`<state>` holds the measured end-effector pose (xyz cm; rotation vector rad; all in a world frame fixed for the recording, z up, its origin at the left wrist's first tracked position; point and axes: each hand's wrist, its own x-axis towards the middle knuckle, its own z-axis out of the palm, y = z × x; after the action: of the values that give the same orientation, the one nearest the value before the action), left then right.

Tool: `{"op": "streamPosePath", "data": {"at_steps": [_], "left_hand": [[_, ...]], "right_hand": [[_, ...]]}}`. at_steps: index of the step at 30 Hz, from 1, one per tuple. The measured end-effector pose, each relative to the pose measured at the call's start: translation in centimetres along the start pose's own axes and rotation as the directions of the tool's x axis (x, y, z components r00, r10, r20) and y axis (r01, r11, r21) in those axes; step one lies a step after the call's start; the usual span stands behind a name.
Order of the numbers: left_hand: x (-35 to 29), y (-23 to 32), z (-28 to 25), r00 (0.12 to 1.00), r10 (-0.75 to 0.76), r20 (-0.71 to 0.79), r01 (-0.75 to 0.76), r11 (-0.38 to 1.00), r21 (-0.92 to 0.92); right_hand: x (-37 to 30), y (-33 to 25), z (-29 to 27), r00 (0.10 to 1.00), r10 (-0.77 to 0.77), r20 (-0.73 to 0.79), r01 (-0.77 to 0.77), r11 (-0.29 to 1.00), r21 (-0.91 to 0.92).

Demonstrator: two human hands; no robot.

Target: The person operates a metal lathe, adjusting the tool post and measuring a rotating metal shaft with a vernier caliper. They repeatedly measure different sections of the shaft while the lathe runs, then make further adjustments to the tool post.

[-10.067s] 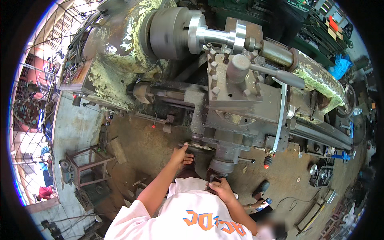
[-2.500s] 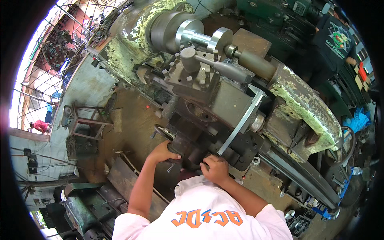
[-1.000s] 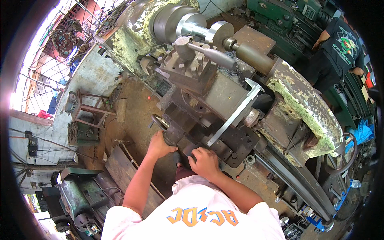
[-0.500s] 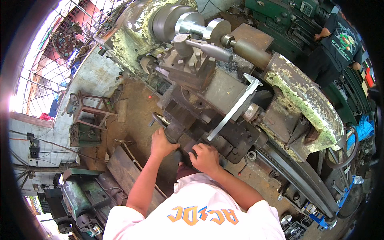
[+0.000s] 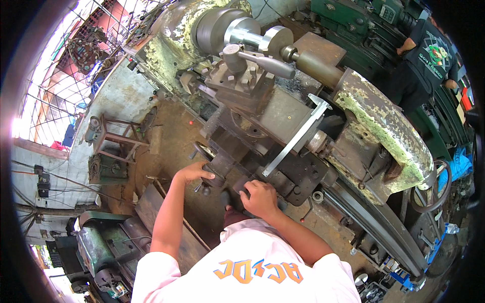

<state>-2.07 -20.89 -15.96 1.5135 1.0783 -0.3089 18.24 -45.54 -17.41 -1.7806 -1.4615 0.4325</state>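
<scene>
My left hand point(image 5: 191, 173) is wrapped over a round dark handwheel point(image 5: 216, 178) on the near side of the lathe's slide, thumb lying along its top. A small crank knob point(image 5: 203, 190) shows just below that hand. My right hand point(image 5: 260, 198) is closed, its fingers curled at a dark metal part point(image 5: 242, 185); what they grip is hidden. A vernier caliper point(image 5: 295, 137) lies slanted across the carriage, beyond the right hand. Farther off, the tool post point(image 5: 240, 78) with its long lever point(image 5: 268, 64) stands before a shiny flanged metal workpiece point(image 5: 279, 39), held between chuck point(image 5: 214, 31) and tailstock point(image 5: 389, 111).
A large handwheel point(image 5: 447, 187) sits at the tailstock's right end. Lathe bed rails point(image 5: 376, 230) run toward the lower right. At left are a metal stand point(image 5: 118, 139) and a green machine point(image 5: 96, 242). A person point(image 5: 427, 55) stands by another green lathe point(image 5: 348, 22).
My left hand has shifted left and slightly up around the handwheel, and the crank knob has come into sight below it. My right hand stays in place.
</scene>
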Motion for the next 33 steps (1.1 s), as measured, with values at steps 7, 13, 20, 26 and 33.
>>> {"op": "streamPosePath", "data": {"at_steps": [7, 13, 20, 26, 33], "left_hand": [[1.0, -1.1, -0.1, 0.999, 0.023, 0.029, -0.025, 0.997, 0.068], [-0.1, 0.3, 0.8, 0.997, 0.038, -0.061, -0.027, 0.985, 0.17], [-1.8, 2.9, 2.1, 0.986, 0.006, -0.168, 0.039, 0.964, 0.264], [-2.1, 3.1, 2.9, 0.966, 0.02, -0.257, 0.062, 0.95, 0.307], [-2.1, 2.6, 3.6, 0.938, 0.047, -0.343, 0.087, 0.927, 0.365]], "right_hand": [[0.0, 0.2, 0.3, 1.0, 0.012, -0.012, -0.012, 1.0, -0.003], [0.0, 0.2, 0.3, 1.0, 0.003, -0.015, -0.003, 1.0, -0.009], [0.0, 0.2, 0.2, 1.0, 0.001, -0.01, -0.001, 1.0, -0.002], [0.1, 0.1, -0.1, 1.0, 0.018, 0.011, -0.018, 1.0, -0.008], [0.1, 0.0, -0.2, 1.0, 0.015, 0.006, -0.015, 1.0, -0.002]]}}
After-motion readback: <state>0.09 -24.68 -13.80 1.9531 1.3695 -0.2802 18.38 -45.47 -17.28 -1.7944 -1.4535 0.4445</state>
